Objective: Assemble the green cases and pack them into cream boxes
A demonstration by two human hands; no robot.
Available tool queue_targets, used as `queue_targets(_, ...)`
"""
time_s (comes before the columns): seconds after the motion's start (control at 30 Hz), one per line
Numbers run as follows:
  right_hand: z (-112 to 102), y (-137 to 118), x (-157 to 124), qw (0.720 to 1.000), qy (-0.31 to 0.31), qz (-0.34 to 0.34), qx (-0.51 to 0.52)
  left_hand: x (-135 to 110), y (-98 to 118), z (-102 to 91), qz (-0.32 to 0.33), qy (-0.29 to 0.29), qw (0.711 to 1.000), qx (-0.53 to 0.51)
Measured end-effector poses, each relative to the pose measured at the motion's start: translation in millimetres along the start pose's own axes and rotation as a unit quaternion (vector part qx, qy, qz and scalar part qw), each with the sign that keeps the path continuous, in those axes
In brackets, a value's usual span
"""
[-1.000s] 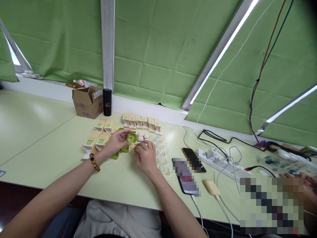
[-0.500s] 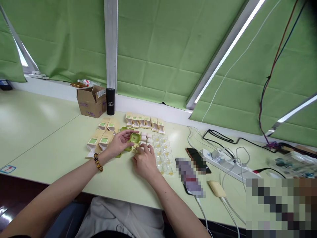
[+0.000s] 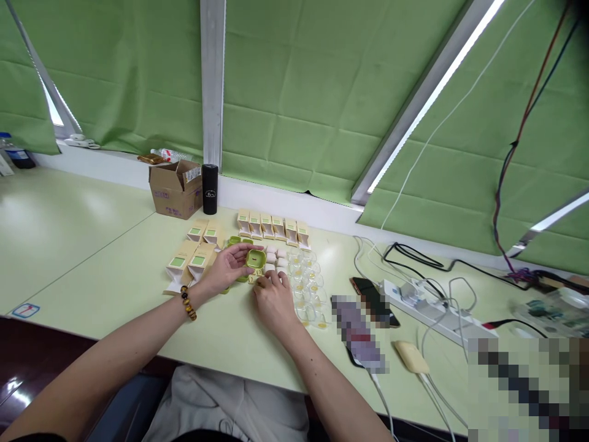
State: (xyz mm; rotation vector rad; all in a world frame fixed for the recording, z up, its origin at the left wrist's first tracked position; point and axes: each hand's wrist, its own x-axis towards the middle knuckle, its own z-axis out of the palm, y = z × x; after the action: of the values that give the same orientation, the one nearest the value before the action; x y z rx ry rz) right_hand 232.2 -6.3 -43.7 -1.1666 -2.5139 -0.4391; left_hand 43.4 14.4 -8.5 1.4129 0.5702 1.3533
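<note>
My left hand (image 3: 230, 265) is closed on a small green square tray (image 3: 256, 259), its thumb at the near side and fingers behind. Just right of it, my right hand (image 3: 275, 298) is low over the table with bent fingers, close to small cream-coloured pieces (image 3: 256, 275); what its fingertips hold, if anything, is hidden. Several pale pink-white pieces (image 3: 277, 255) sit in rows beyond the right hand. To their right lie rows of clear plastic cups (image 3: 305, 288) with yellow spots. More green trays (image 3: 235, 240) are partly covered by my left hand.
Cream cartons with green labels (image 3: 177, 264) stand left of my left hand, and a row of similar cartons (image 3: 267, 224) is behind. A cardboard box (image 3: 175, 193) and black tumbler (image 3: 210, 190) stand at the back. Phones (image 3: 373, 301), a power strip (image 3: 423, 310) and cables are at right.
The whole view has shifted slightly, with everything appearing a little further right. Both hands stay at nearly the same place, the left still holding the green tray.
</note>
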Motion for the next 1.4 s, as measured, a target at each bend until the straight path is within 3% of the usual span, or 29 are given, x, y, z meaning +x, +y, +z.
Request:
queue_targets(0.13, -1, 1, 1, 1.000, 0.022, 0.008, 0.009, 0, -1, -1.3, 0.003, 0.001, 1.000, 0.004)
queue_targets(0.3, -4, 5, 2, 0.991, 0.110, 0.030, 0.073, 0, -4, -3.1, 0.013, 0.008, 1.000, 0.002)
queue_targets(0.5, 0, 14, 2, 0.960, 0.219, 0.025, 0.172, 4, -6, -6.1, 0.031, 0.060, 0.998, 0.001)
queue_targets(0.63, -2, 14, 2, 0.948, 0.250, 0.031, 0.194, 5, -6, -7.3, 0.032, 0.091, 0.995, 0.013)
queue_targets(0.7, -7, 12, 2, 0.958, 0.228, 0.046, 0.165, 6, -6, -7.7, 0.031, 0.100, 0.994, 0.013)
queue_targets(0.83, -16, 6, 0, 0.986, 0.122, 0.058, 0.098, 7, -5, -7.7, 0.032, 0.103, 0.994, 0.008)
queue_targets(1.03, -14, -2, -2, 0.998, 0.023, 0.052, 0.036, 5, -4, -5.8, 0.032, 0.090, 0.995, 0.007)
queue_targets(1.27, -2, -6, -1, 0.999, -0.005, 0.040, 0.005, 4, -7, -6.8, 0.037, 0.087, 0.995, 0.011)
queue_targets(1.4, 0, -5, 0, 0.997, 0.003, 0.052, 0.055, 4, -7, -7.1, 0.038, 0.080, 0.996, 0.012)
